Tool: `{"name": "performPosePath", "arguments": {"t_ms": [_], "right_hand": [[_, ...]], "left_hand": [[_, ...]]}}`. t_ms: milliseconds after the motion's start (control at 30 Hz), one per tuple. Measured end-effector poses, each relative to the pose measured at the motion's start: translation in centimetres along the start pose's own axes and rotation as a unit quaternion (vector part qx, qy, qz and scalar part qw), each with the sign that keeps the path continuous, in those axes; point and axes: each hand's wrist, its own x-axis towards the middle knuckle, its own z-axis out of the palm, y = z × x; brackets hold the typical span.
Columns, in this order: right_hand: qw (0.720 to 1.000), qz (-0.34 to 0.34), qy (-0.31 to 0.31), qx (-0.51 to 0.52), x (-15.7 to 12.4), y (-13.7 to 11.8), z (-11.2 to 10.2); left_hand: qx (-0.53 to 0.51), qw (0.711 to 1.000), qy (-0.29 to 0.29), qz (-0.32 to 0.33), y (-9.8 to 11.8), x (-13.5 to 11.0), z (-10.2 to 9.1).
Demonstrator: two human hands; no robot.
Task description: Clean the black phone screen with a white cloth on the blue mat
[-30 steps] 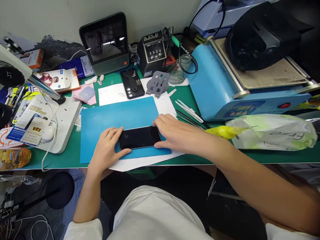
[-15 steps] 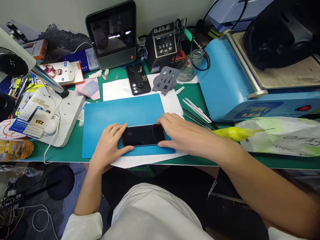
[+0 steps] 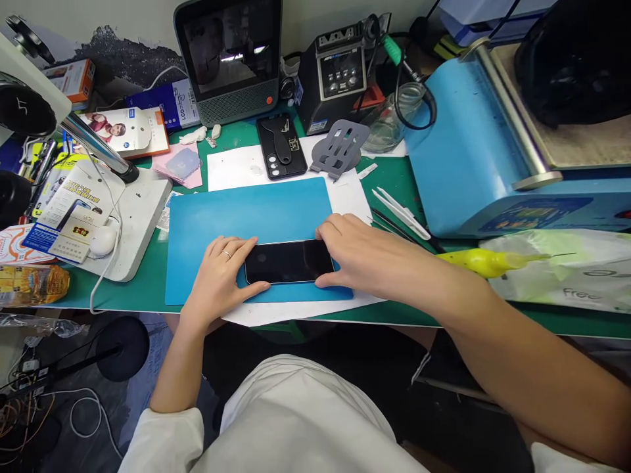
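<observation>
A smartphone (image 3: 290,261) with a dark screen lies flat, screen up, on a blue mat (image 3: 246,210). My left hand (image 3: 221,272) grips its left end, thumb at the near edge and fingers at the far edge. Around the right end is my right hand (image 3: 345,253), its thumb near the lower corner and its fingers at the upper corner. White paper (image 3: 276,312) sticks out from under the mat. Beyond the mat lies a black phone case or back cover (image 3: 280,146), beside a grey slotted stand (image 3: 340,150).
White and black tweezer-like tools (image 3: 401,213) lie right of the mat, near a yellow needle-tipped bottle (image 3: 486,261). A blue machine (image 3: 458,151) fills the right side. A soldering station (image 3: 332,79) and a screen device (image 3: 231,59) stand behind. A white lamp base (image 3: 133,230) is at left.
The view has shifted slightly, so the bench things appear a little farther right. Both hands keep their hold on the smartphone, which stays in place on the mat.
</observation>
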Motion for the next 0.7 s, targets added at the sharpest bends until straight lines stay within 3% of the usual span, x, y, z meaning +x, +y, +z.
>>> {"name": "performPosePath", "arguments": {"t_ms": [300, 500, 700], "right_hand": [[0.999, 0.016, -0.028, 0.003, 0.4, -0.2, -0.2], [1.000, -0.018, 0.017, 0.003, -0.3, 0.2, 0.7], [1.000, -0.009, 0.025, -0.009, -0.8, -0.1, 0.9]], "left_hand": [[-0.005, 1.000, -0.002, 0.009, 0.0, -0.1, 0.0], [-0.004, 1.000, 0.000, 0.007, -0.1, -0.1, 0.1], [-0.007, 1.000, -0.003, 0.007, 0.0, -0.2, 0.0]]}}
